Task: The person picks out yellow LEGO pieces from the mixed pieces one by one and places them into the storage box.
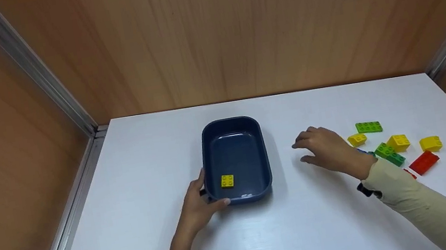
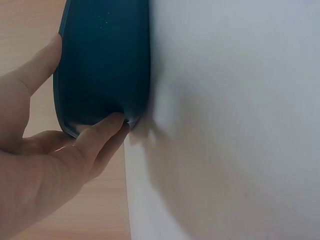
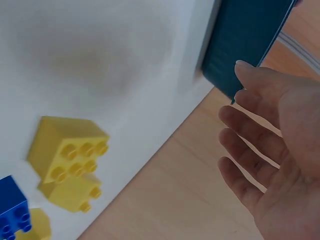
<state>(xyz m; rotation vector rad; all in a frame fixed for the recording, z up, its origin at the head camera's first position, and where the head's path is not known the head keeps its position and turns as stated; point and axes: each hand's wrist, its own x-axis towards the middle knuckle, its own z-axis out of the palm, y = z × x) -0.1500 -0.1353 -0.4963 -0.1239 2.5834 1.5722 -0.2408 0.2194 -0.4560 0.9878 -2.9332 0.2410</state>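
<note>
A dark blue rectangular tub [image 1: 235,159] stands on the white table with one small yellow toy brick [image 1: 227,181] inside, near its front left. My left hand [image 1: 198,206] holds the tub's front left corner, thumb at the front rim and fingers along the left side. The left wrist view shows that hand [image 2: 60,145] against the tub's wall [image 2: 105,60]. Between the tub and the loose bricks, my right hand [image 1: 329,150] hovers with fingers loosely bent and nothing in them. In the right wrist view its fingers [image 3: 250,127] are spread and bare.
On the right lie several loose bricks: a green one [image 1: 369,127], yellow ones [image 1: 398,143], a red one [image 1: 424,163] and a blue one [image 3: 12,202], partly hidden by the right arm in the head view. Wooden panels [image 1: 234,28] enclose the table at the back and sides.
</note>
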